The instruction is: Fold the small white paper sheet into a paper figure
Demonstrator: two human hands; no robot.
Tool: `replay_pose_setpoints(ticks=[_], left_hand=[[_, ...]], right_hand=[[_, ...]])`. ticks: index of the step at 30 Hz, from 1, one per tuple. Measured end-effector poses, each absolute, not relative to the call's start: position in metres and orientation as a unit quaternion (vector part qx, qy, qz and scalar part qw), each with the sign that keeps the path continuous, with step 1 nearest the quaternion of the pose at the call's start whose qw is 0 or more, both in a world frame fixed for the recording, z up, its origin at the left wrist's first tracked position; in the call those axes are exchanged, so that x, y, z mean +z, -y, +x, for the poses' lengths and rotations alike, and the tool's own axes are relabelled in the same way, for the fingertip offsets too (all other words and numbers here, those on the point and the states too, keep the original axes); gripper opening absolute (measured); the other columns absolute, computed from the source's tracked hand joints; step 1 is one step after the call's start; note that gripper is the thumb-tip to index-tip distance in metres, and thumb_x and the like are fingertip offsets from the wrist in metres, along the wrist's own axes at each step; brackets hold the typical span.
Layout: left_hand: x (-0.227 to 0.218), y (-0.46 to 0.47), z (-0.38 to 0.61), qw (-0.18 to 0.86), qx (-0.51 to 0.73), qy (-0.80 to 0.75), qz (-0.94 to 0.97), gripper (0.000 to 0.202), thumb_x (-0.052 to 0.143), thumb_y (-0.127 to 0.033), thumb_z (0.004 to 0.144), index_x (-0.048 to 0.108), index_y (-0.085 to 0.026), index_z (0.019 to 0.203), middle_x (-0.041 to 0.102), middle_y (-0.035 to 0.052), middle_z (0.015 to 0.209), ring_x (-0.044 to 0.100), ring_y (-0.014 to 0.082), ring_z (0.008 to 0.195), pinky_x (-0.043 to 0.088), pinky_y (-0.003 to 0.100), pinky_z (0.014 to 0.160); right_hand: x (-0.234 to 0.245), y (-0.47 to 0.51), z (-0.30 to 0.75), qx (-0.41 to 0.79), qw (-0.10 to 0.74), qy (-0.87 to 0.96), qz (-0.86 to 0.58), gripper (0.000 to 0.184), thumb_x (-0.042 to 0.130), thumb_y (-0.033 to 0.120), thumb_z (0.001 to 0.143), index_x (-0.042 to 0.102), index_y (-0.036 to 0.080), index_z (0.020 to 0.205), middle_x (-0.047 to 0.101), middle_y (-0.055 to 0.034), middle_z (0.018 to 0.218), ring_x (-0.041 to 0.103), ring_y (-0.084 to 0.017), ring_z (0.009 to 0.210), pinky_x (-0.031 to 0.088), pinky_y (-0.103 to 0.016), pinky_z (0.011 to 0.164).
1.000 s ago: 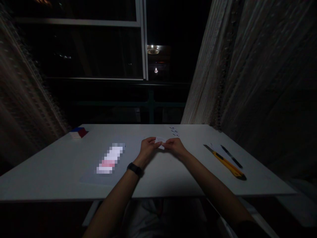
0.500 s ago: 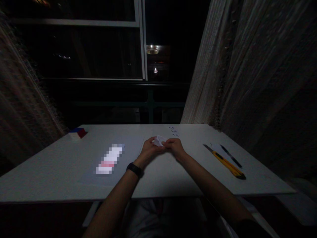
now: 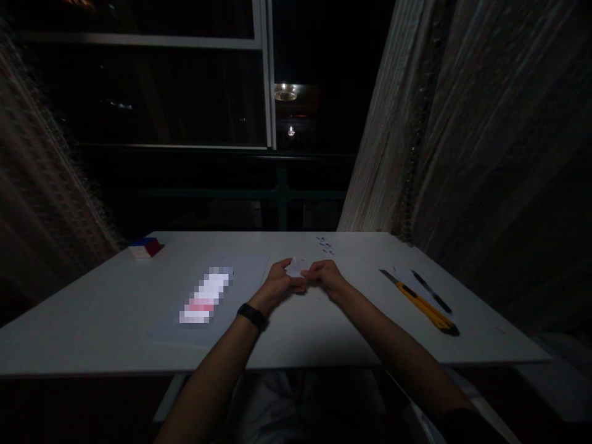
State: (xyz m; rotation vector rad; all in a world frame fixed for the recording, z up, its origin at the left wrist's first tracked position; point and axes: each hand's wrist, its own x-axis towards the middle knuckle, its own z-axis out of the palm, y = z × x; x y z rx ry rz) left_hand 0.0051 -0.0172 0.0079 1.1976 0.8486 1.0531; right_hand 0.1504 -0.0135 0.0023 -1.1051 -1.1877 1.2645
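Observation:
Between my two hands is a small folded piece of white paper (image 3: 296, 267), held over the middle of the white table (image 3: 314, 333). My left hand (image 3: 279, 280) is closed on its left side, the thumb along the paper's edge and the fingers under it. My right hand (image 3: 326, 274) pinches the right side between thumb and fingers. The fine folds are too dim to make out. A black band is on my left wrist.
A blurred bright screen (image 3: 206, 296) lies on a pale sheet at left. Behind it sits a red, white and blue cube (image 3: 145, 248). A yellow box cutter (image 3: 423, 306) and a dark pen (image 3: 431, 291) lie at right. Small dark-marked pieces (image 3: 325, 245) lie beyond my hands.
The paper, which stood up with a raised fold, now looks flatter between my hands. My left fingers have shifted beneath it. Everything else on the table stays put.

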Motion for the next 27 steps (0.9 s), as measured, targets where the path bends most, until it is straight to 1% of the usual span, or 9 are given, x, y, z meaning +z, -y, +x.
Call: replay_pose_setpoints(ticks=[4,7,9,13,17,19,23,25,27], left_hand=[[0.009,0.019,0.005,0.620,0.458,-0.361,0.525,0.050,0.076,-0.004,0.046,0.054,-0.009,0.091,0.061,0.0057,0.069,0.058,0.0143,0.052,0.050,0.029,0.049],[0.011,0.020,0.005,0.621,0.448,-0.366,0.529,0.050,0.077,-0.004,0.045,0.055,-0.009,0.090,0.061,0.0056,0.069,0.058,0.0143,0.052,0.050,0.030,0.049],[0.011,0.020,0.005,0.622,0.444,-0.368,0.530,0.051,0.077,-0.004,0.045,0.055,-0.009,0.090,0.061,0.0053,0.068,0.058,0.0142,0.051,0.050,0.030,0.049],[0.008,0.019,0.007,0.622,0.445,-0.368,0.529,0.049,0.077,-0.005,0.045,0.054,-0.009,0.088,0.060,0.0039,0.065,0.058,0.0138,0.051,0.051,0.031,0.050],[0.006,0.017,0.006,0.626,0.445,-0.360,0.530,0.050,0.077,-0.007,0.047,0.053,-0.010,0.090,0.060,0.0031,0.065,0.058,0.0133,0.051,0.050,0.029,0.050],[0.005,0.017,0.006,0.630,0.440,-0.357,0.532,0.051,0.078,-0.007,0.046,0.052,-0.010,0.090,0.060,0.0033,0.065,0.057,0.0131,0.050,0.049,0.028,0.048],[0.005,0.018,0.005,0.642,0.416,-0.346,0.543,0.050,0.077,-0.006,0.045,0.052,-0.009,0.088,0.060,0.0046,0.067,0.057,0.0133,0.048,0.048,0.028,0.046],[0.005,0.020,0.005,0.647,0.406,-0.340,0.548,0.049,0.076,-0.006,0.046,0.052,-0.009,0.089,0.060,0.0051,0.067,0.057,0.0137,0.049,0.048,0.029,0.047],[0.006,0.021,0.005,0.646,0.400,-0.343,0.553,0.049,0.075,-0.004,0.046,0.052,-0.009,0.089,0.060,0.0047,0.065,0.058,0.0145,0.049,0.048,0.029,0.047]], right_hand=[[0.002,0.013,0.149,0.530,0.517,0.484,-0.466,0.028,0.077,0.027,0.039,0.052,0.015,0.042,0.046,0.0043,0.036,0.039,-0.007,0.036,0.025,-0.022,0.041],[0.002,0.014,0.151,0.535,0.497,0.508,-0.457,0.031,0.077,0.032,0.042,0.051,0.015,0.042,0.045,0.0045,0.035,0.037,-0.006,0.034,0.023,-0.022,0.039],[0.002,0.013,0.152,0.534,0.492,0.519,-0.451,0.033,0.078,0.033,0.042,0.050,0.015,0.041,0.043,0.0051,0.034,0.034,-0.006,0.033,0.021,-0.022,0.038],[0.002,0.012,0.149,0.500,0.523,0.497,-0.478,0.037,0.079,0.032,0.036,0.046,0.016,0.039,0.040,0.0059,0.032,0.032,-0.005,0.033,0.020,-0.022,0.037],[0.003,0.014,0.146,0.482,0.545,0.486,-0.485,0.038,0.078,0.034,0.037,0.045,0.016,0.039,0.040,0.0057,0.034,0.032,-0.005,0.035,0.021,-0.022,0.039],[0.005,0.015,0.148,0.498,0.526,0.506,-0.469,0.036,0.078,0.035,0.039,0.047,0.016,0.041,0.042,0.0054,0.035,0.033,-0.005,0.035,0.022,-0.022,0.039],[0.006,0.015,0.155,0.526,0.458,0.555,-0.453,0.032,0.077,0.035,0.041,0.052,0.014,0.045,0.044,0.0043,0.036,0.034,-0.006,0.035,0.021,-0.023,0.039],[0.006,0.015,0.157,0.530,0.440,0.570,-0.447,0.032,0.076,0.035,0.042,0.054,0.014,0.046,0.044,0.0041,0.036,0.035,-0.006,0.036,0.020,-0.023,0.040],[0.005,0.015,0.157,0.526,0.440,0.571,-0.451,0.031,0.076,0.034,0.042,0.054,0.013,0.046,0.044,0.0046,0.037,0.034,-0.006,0.036,0.020,-0.022,0.040]])
